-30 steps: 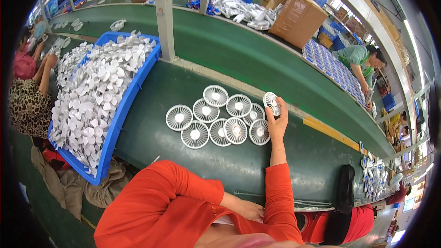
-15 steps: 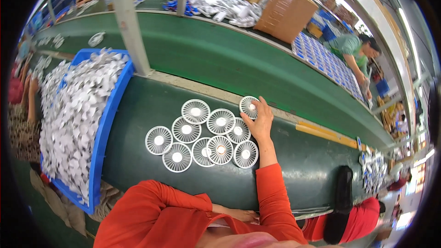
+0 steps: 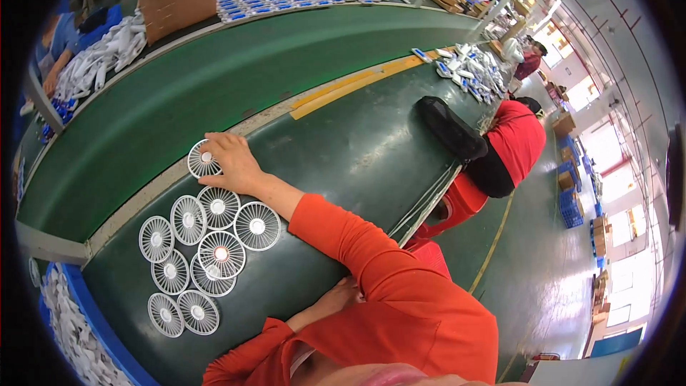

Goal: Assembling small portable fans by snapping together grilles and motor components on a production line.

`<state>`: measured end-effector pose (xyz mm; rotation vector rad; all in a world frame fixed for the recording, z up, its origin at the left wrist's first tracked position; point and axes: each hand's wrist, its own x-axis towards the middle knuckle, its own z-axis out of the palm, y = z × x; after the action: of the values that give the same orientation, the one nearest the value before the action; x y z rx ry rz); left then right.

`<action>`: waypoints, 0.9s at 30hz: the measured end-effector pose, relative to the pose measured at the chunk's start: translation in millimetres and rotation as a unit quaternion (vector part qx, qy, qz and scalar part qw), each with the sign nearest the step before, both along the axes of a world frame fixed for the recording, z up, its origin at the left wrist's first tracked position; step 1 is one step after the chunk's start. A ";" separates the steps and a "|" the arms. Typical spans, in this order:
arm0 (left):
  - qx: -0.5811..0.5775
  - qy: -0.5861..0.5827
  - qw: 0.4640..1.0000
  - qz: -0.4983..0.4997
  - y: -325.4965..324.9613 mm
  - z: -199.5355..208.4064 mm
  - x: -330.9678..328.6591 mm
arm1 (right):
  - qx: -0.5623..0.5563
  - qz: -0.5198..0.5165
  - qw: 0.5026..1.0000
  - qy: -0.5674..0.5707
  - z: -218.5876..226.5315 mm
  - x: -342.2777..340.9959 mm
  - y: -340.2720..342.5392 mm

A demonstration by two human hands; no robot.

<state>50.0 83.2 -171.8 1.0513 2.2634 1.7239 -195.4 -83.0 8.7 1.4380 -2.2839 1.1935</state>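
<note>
Several round white fan grilles [image 3: 258, 226] with radial spokes and solid centres lie in a loose cluster on the dark green worktable, some overlapping. One grille [image 3: 221, 254] on top of another has an orange-tinted centre. My right hand [image 3: 234, 163] reaches over the cluster's far side, its thumb and fingers around the edge of another grille [image 3: 200, 160] by the table's far rim. Close to my body, my left hand [image 3: 334, 299] rests low at the table's near edge, under my right arm. Its fingers are partly hidden, and no object shows in it.
A blue bin [image 3: 96, 314] heaped with white pieces stands at the lower left. Yellow strips [image 3: 357, 84] lie along the far rim. Farther right are a black padded object [image 3: 450, 127], a pile of white-and-blue parts [image 3: 468, 71] and a person in red [image 3: 516, 139].
The view has swung to the right, so the grilles and bin appear farther left. My right hand stays at the same far grille; my left hand remains low near my body.
</note>
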 end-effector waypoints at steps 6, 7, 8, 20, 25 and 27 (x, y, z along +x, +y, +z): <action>-0.040 -0.051 0.997 -0.036 -7.4 34.9 -1.7 | -0.004 0.000 1.000 0.001 -0.5 2.8 6.3; -0.037 -0.033 0.998 -0.031 -7.9 31.7 -0.6 | -0.004 0.001 1.000 0.000 -0.8 4.1 4.5; -0.037 -0.033 0.998 -0.031 -11.1 28.2 2.1 | -0.006 0.003 1.000 0.000 -1.2 4.9 3.1; -0.070 0.045 0.996 -0.025 -29.5 75.3 -8.1 | -0.002 -0.002 1.000 -0.002 -0.8 0.4 5.7; -0.056 -0.008 0.998 -0.031 -32.2 84.0 -6.5 | -0.004 0.001 1.000 -0.006 0.8 1.9 3.9; -0.063 0.006 0.998 -0.022 -30.9 77.4 -2.9 | -0.005 0.004 1.000 -0.011 1.3 2.5 3.3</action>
<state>47.1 52.4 -94.4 1.0783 2.3044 1.5393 -192.9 -79.8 10.1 1.4403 -2.2858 1.2273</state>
